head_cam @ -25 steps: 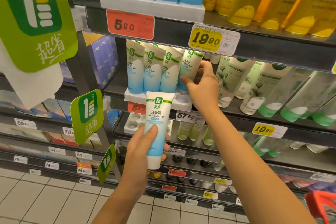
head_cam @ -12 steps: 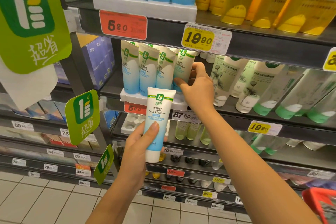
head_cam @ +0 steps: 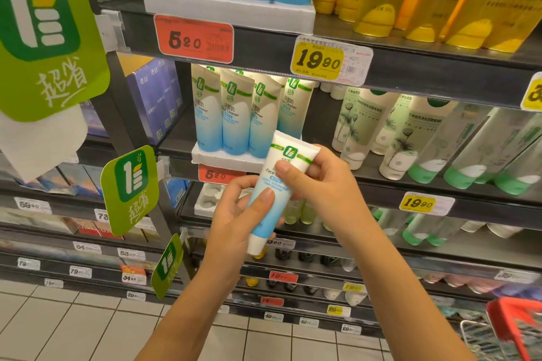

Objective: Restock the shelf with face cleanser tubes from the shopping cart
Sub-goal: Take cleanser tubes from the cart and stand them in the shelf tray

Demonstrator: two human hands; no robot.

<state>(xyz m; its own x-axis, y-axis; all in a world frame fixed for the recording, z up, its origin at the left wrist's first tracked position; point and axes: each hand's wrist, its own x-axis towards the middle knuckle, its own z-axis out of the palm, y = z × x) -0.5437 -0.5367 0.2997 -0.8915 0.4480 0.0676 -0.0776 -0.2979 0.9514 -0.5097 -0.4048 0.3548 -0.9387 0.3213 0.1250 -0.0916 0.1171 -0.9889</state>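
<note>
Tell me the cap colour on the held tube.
White cap, head view.

Held face cleanser tube (head_cam: 274, 193): label text partly covered by right hand (head_cam: 325, 182) thumb and left hand (head_cam: 237, 214) thumb; only "Face C" legible.
White tray (head_cam: 225, 160): right end hidden behind tube.
Red price tag (head_cam: 215, 175) below tray: right part occluded by tube and left hand.
Shopping cart (head_cam: 516, 328): cut off by right and bottom edges; contents blurred.
Yellow price tag (head_cam: 533, 94) at right edge: cut off, digits unreadable.
Lower shelf labels (head_cam: 129, 253): too small and blurred to read reliably.
Both forearms: cut off by bottom edge.
</note>
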